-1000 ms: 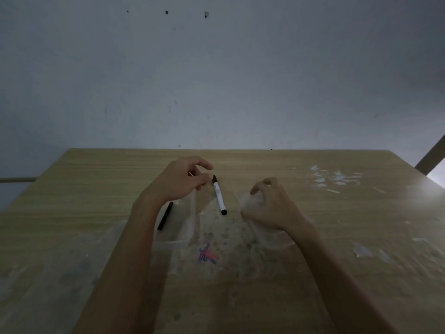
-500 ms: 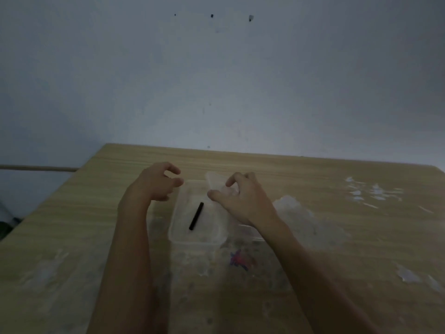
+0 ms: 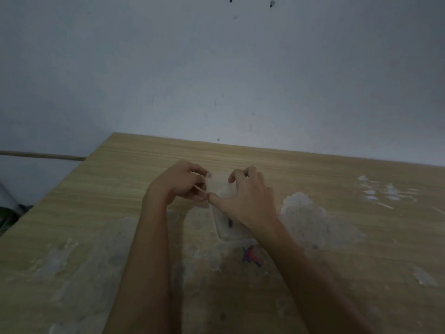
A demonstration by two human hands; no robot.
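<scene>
A small clear plastic container (image 3: 225, 233) sits on the wooden table (image 3: 96, 201) in the middle of the view. A clear lid (image 3: 218, 186) lies over it. Only the dark end of a black marker (image 3: 230, 223) shows through the plastic; the rest is under my right hand. My left hand (image 3: 179, 183) pinches the far left corner of the container with curled fingers. My right hand (image 3: 248, 201) lies over the lid, fingers curled over its far edge and thumb at its left edge.
A red and blue scribble (image 3: 250, 255) marks the table just in front of the container. Whitish worn patches (image 3: 303, 208) spread to the right and along the near side. The table's left edge (image 3: 60, 186) drops off, and a grey wall (image 3: 216, 80) stands behind.
The white marker that my left hand held is out of sight. My right hand carried the lid left onto the container, and my left hand closed on its far corner. The view shifted left.
</scene>
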